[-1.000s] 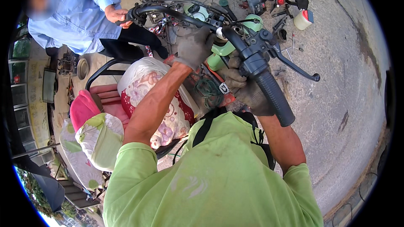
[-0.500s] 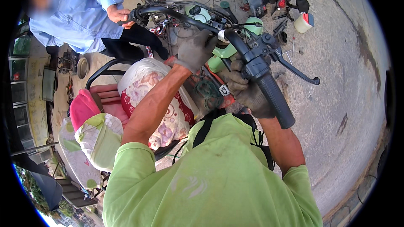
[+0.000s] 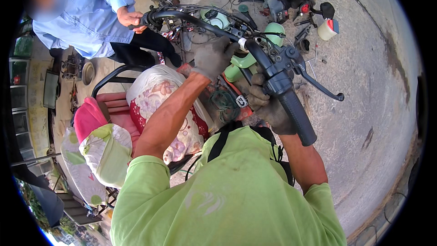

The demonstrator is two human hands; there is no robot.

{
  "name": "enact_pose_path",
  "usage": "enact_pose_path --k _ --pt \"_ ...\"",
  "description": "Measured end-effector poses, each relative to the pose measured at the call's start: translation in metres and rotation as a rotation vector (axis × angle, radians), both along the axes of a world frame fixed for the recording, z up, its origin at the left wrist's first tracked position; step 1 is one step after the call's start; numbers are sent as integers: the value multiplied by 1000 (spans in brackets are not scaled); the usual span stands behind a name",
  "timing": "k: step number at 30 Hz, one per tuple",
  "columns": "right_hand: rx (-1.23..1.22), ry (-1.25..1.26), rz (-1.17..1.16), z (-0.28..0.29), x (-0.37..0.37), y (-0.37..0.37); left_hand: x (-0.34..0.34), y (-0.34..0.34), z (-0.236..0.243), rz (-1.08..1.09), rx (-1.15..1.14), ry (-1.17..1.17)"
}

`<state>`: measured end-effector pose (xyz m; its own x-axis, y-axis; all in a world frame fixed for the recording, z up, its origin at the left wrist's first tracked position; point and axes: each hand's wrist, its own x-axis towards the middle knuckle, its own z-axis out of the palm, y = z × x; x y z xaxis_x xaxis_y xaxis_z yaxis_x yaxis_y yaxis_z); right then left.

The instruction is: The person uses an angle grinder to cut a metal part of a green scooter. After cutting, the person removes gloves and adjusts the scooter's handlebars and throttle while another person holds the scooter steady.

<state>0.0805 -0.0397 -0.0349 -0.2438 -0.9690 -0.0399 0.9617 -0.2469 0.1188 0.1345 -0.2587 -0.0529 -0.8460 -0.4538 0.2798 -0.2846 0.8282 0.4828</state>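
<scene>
A black handlebar [image 3: 184, 15] runs across in front of me, with cables along it and a brake lever [image 3: 322, 82] at its right end. My left hand [image 3: 213, 58], in a grey work glove, is closed just under the bar beside a light green part [image 3: 242, 60]; what its fingers grip is hidden. Below the right rubber grip [image 3: 296, 116], my gloved right hand [image 3: 271, 109] has its fingers curled, and whatever they hold cannot be made out. Another person's hand [image 3: 130, 18] is wrapped around the bar's left grip.
A co-worker in a blue shirt [image 3: 84, 23] stands at the far left. Floral-covered cushions [image 3: 159, 95] sit on a black-framed seat to my left. Green wire [image 3: 224, 101] lies near my lap. Vehicle parts [image 3: 277, 0], a white container [image 3: 326, 31] and tools [image 3: 312, 66] lie on the concrete.
The handlebar's right end appears slightly lower in view. My left hand sits a little higher and nearer the green part; both hands stay closed. The other person keeps hold of the left grip.
</scene>
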Motion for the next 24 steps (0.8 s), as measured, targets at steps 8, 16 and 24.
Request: enact_pose_path --k 8,16,24 --pt "11 -14 6 7 0 1 3 -2 -3 -31 -4 27" --pt "22 -47 16 7 1 -1 4 -4 -9 -76 -96 136" --pt "25 27 26 13 3 -3 4 -7 11 -90 3 -57"
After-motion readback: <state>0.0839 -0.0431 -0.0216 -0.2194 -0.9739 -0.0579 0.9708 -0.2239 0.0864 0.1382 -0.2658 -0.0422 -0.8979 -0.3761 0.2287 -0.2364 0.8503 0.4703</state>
